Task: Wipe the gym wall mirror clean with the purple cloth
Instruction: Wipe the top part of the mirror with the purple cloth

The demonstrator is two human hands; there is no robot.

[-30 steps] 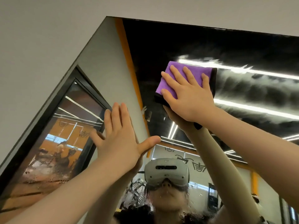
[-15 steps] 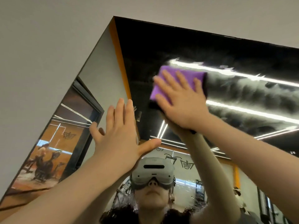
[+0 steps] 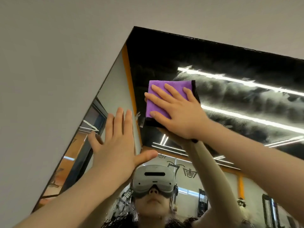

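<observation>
The wall mirror [image 3: 230, 66] fills the right and lower part of the head view, seen from below, its top-left corner near the upper middle. A folded purple cloth [image 3: 158, 94] with a dark edge lies flat on the glass near the mirror's upper left. My right hand [image 3: 177, 111] presses it to the mirror with straight, spread fingers. My left hand [image 3: 115, 145] rests flat on the glass lower left of the cloth, fingers straight, thumb out. White hazy smear streaks [image 3: 243, 99] cover the glass to the right of the cloth.
A plain grey wall [image 3: 57, 55] surrounds the mirror above and to the left. The mirror reflects a person in a headset [image 3: 153, 180], both arms, bright ceiling light strips and gym equipment.
My right hand has slid the cloth left and slightly down along the glass, closer to the mirror's left edge. My left hand stays flat on the mirror. The view has shifted.
</observation>
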